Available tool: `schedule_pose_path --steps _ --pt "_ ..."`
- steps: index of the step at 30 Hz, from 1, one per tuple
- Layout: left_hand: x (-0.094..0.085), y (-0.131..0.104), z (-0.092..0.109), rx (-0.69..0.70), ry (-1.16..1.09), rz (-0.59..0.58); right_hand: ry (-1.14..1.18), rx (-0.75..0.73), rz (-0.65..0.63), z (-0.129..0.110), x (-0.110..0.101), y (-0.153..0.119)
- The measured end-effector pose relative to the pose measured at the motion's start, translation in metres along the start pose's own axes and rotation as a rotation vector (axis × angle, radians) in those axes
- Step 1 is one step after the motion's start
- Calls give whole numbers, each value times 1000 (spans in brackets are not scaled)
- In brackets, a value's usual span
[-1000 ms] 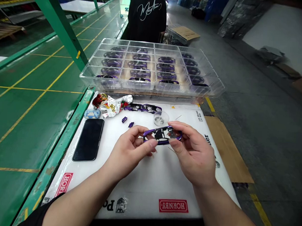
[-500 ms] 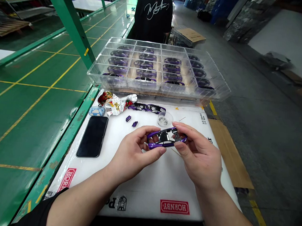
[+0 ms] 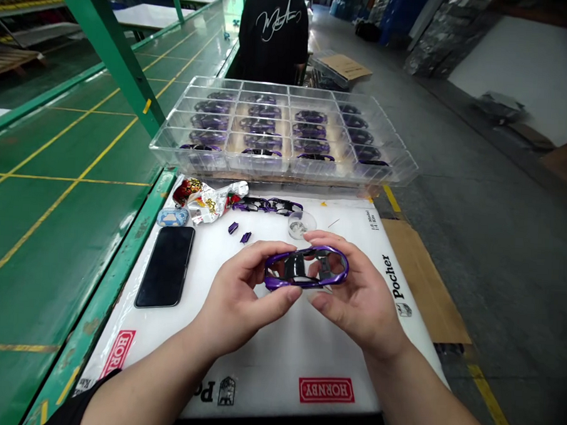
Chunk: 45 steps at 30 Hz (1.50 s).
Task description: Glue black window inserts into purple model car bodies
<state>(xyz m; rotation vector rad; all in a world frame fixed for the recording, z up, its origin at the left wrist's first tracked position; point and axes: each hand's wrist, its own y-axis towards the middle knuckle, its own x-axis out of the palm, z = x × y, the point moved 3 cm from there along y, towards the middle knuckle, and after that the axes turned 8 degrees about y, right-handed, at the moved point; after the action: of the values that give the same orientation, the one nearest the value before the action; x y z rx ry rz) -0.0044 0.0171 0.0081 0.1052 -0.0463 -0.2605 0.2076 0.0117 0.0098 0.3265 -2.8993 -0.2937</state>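
Between my two hands is a purple and black model car body [image 3: 304, 268], raised over the white work surface. My left hand [image 3: 245, 295] grips its left end, thumb along the near side and fingers behind. Around the right end curls my right hand [image 3: 359, 297], fingers at the far side and thumb by the near edge. Openings in the shell show my fingers through it. Beyond my hands lie two more purple car bodies [image 3: 267, 205], end to end. Two small purple parts [image 3: 240, 232] lie left of a round clear dish [image 3: 302, 226] holding tiny pieces.
A clear compartment tray [image 3: 285, 162] with many purple car bodies stands at the back. To the left are a black phone [image 3: 164, 267], a crumpled foil wrapper [image 3: 211, 203] and a blue case [image 3: 173, 218]. A person in a black shirt [image 3: 273, 36] sits beyond.
The car body has tilted in my hands, so its openings now face me more. My right thumb has slid left and down along the near edge. The whole view has shifted slightly.
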Motion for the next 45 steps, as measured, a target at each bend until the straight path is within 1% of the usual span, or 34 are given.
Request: schedule_pose_path --steps 2,5,10,15,18,21,27,33,38,45 --pt "-1 -2 2 65 69 -16 23 -35 -21 -3 1 0" --pt "-1 -3 4 141 104 -50 35 -108 -60 -7 3 0" --pt "-2 -4 1 189 124 -99 52 -166 -97 -9 3 0" --pt "-3 -5 -1 206 127 -111 68 -175 -81 -9 5 -3" --pt "-2 -6 -3 211 94 -117 131 -147 -84 -6 9 -6" --pt "-2 -7 -4 217 80 -106 184 -119 -78 -4 12 -7" --pt "-1 -8 -4 254 102 -84 188 -131 -63 -5 15 -8" --pt "1 -7 -5 255 70 -96 149 -193 -44 -11 16 -6" --pt "5 -8 -4 260 54 -91 91 -244 5 -16 18 -5" --pt "13 -13 -11 186 -58 -74 -3 -240 106 -19 20 -8"
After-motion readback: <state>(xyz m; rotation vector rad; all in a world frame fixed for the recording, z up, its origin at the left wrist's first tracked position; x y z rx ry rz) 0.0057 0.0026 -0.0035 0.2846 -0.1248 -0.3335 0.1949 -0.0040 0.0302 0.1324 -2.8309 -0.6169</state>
